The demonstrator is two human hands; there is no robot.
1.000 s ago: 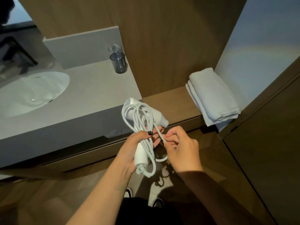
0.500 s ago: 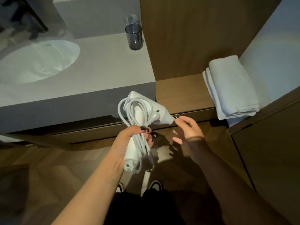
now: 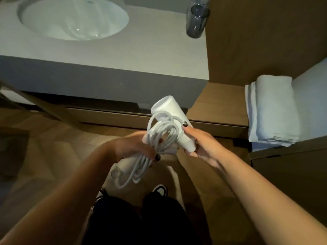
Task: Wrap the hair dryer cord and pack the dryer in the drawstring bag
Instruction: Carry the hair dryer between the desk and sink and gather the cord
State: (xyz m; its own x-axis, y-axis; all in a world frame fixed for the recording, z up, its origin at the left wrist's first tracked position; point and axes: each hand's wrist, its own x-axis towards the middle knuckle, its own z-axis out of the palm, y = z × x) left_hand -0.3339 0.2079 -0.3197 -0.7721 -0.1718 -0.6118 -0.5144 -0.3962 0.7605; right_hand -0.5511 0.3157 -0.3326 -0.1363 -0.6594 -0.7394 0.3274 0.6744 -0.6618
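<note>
A white hair dryer (image 3: 172, 112) is held in front of me, below the vanity edge. Its white cord (image 3: 159, 137) is coiled in several loops along the handle, with loops hanging down below my left hand. My left hand (image 3: 131, 147) grips the handle and the cord bundle together. My right hand (image 3: 200, 142) holds the dryer's barrel from the right, thumb on top and fingers underneath. No drawstring bag is in view.
A grey vanity counter (image 3: 159, 55) with a white sink (image 3: 74, 18) lies ahead. A dark glass tumbler (image 3: 196, 22) stands at its right back. Folded white towels (image 3: 272, 110) rest on a wooden shelf (image 3: 217, 103) at right. My shoes (image 3: 160, 189) stand on the wood floor.
My right hand, open beside the dryer half a second ago, has closed on the barrel. The view has tilted down toward the floor; the dryer stays in my left hand.
</note>
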